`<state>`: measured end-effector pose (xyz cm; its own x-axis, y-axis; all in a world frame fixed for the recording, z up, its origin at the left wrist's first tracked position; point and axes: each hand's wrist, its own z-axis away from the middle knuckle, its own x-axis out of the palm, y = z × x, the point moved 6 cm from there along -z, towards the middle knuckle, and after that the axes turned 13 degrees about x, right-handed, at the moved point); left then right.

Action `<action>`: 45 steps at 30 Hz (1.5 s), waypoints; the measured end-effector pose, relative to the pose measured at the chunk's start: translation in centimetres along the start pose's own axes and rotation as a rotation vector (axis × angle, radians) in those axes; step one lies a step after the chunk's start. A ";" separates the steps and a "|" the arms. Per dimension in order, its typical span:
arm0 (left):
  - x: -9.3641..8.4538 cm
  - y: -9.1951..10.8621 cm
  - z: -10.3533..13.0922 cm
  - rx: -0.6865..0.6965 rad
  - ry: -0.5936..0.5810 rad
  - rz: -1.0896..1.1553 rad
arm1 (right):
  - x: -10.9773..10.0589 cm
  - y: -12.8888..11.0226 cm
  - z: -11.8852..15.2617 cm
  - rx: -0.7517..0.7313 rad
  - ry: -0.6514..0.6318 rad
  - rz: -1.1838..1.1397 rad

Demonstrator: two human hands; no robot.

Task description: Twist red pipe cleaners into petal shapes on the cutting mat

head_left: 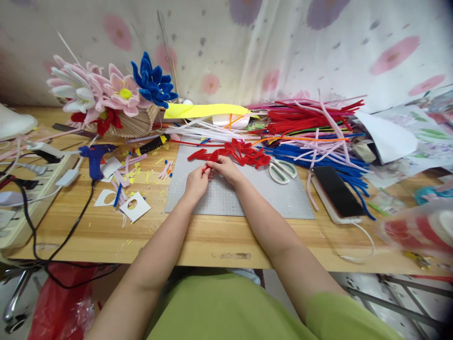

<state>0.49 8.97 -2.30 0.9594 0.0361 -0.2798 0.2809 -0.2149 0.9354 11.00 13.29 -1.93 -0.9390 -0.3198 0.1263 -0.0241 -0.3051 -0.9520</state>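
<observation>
Over the grey cutting mat (233, 200), my left hand (197, 182) and my right hand (227, 169) meet, fingers pinched together. Between them is a red pipe cleaner piece (213, 157), bent into a petal-like shape; its lower end is hidden by my fingers. Just beyond lie several shaped red pipe cleaner pieces (244, 153) in a loose heap. Scissors with pale handles (281, 171) rest on the mat to the right of the heap, their blades partly covered by red pieces.
Bundles of red pipe cleaners (304, 118) and blue pipe cleaners (329, 163) lie at the back right, near a phone (338, 191). At left are a blue glue gun (95, 158), a power strip (38, 203) and white card scraps (135, 206). Fuzzy flowers (122, 89) stand behind.
</observation>
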 end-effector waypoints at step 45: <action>-0.7 0.4 0.1 -0.468 0.224 0.588 | 1.1 -0.8 1.0 -0.066 -0.026 0.019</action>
<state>-0.06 8.81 -1.77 0.9226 0.2507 0.2931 -0.3406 0.1726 0.9242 10.32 12.24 -0.72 -0.9302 -0.3487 0.1150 -0.0302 -0.2393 -0.9705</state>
